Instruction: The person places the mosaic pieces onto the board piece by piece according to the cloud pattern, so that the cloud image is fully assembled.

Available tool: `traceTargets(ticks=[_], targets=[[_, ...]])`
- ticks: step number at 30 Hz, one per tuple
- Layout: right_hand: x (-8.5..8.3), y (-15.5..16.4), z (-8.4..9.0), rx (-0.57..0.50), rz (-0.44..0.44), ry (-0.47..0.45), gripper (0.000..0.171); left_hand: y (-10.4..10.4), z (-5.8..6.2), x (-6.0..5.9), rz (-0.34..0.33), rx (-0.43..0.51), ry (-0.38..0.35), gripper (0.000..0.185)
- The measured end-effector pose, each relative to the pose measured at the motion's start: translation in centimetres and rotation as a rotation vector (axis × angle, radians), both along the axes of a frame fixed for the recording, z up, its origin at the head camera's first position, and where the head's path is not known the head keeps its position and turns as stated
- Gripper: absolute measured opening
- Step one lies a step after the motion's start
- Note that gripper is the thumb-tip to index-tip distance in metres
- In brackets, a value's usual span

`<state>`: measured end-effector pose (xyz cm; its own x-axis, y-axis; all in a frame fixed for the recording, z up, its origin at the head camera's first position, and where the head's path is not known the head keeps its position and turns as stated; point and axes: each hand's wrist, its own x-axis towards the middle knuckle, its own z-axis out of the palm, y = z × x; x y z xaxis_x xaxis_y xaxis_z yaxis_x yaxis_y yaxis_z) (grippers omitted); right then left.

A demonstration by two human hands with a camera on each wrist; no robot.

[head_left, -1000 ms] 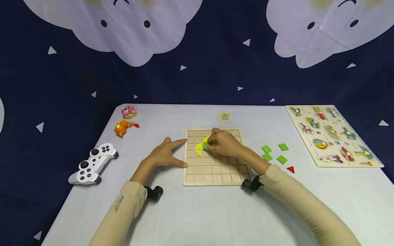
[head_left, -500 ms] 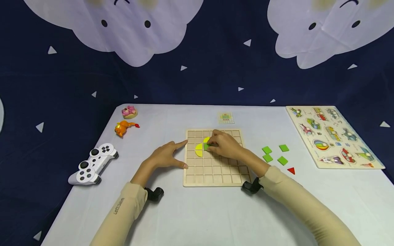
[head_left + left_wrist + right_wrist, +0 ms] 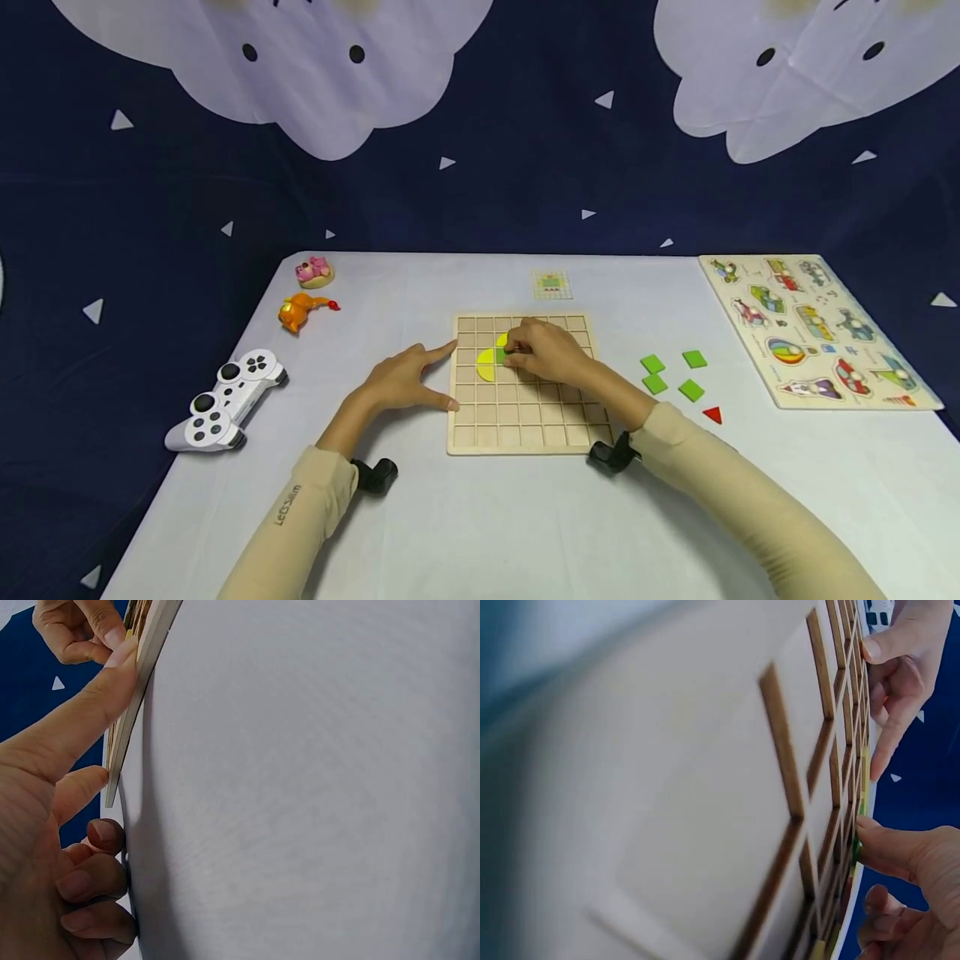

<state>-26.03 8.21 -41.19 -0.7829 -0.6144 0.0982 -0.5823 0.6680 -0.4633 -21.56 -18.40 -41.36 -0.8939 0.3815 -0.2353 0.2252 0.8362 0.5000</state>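
A wooden grid board (image 3: 517, 433) lies on the table in the head view. My right hand (image 3: 551, 352) is over its upper middle, thumb and fingertips at a green square tile (image 3: 501, 357), which they partly cover. Touching that tile's left side is a yellow half-round piece (image 3: 486, 365); another yellow piece (image 3: 502, 340) shows just above, partly hidden by my fingers. My left hand (image 3: 401, 379) touches the board's left edge with thumb and forefinger spread apart. In the left wrist view, its other fingers (image 3: 94, 877) are loosely bent beside the board.
Several green squares (image 3: 692, 389) and a red triangle (image 3: 713, 415) lie right of the board. A small pattern card (image 3: 552, 285) is behind it. A picture puzzle (image 3: 825, 342) stands far right; a white game controller (image 3: 228, 400), orange toy (image 3: 300, 312) and pink toy (image 3: 314, 272) sit left.
Almost nothing moves. My right hand stays at the green tile with its fingertips shifting slightly, and my left hand keeps its place on the board's edge.
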Motion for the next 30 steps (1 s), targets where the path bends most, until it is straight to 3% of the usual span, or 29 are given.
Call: traceTargets(ticks=[6, 11, 16, 24, 30], targets=[[0.4, 0.0, 0.8, 0.099, 0.013, 0.071, 0.029, 0.0, -0.3, 0.1, 0.01, -0.005, 0.0, 0.104], [1.2, 1.7, 2.0, 0.067, 0.021, 0.078, 0.038, 0.0, -0.4, 0.0, 0.019, -0.005, 0.002, 0.104], [1.7, 6.0, 2.7, 0.038, -0.045, 0.059, 0.032, 0.0, -0.5, 0.0, 0.027, -0.005, 0.006, 0.104], [1.7, 14.2, 2.4, 0.104, -0.15, 0.033, 0.028, -0.1, -0.3, 0.2, 0.032, 0.008, 0.001, 0.103], [2.2, 17.9, 2.0, 0.154, -0.191, 0.011, 0.028, 0.0, -0.2, 0.2, 0.028, 0.022, -0.006, 0.103]])
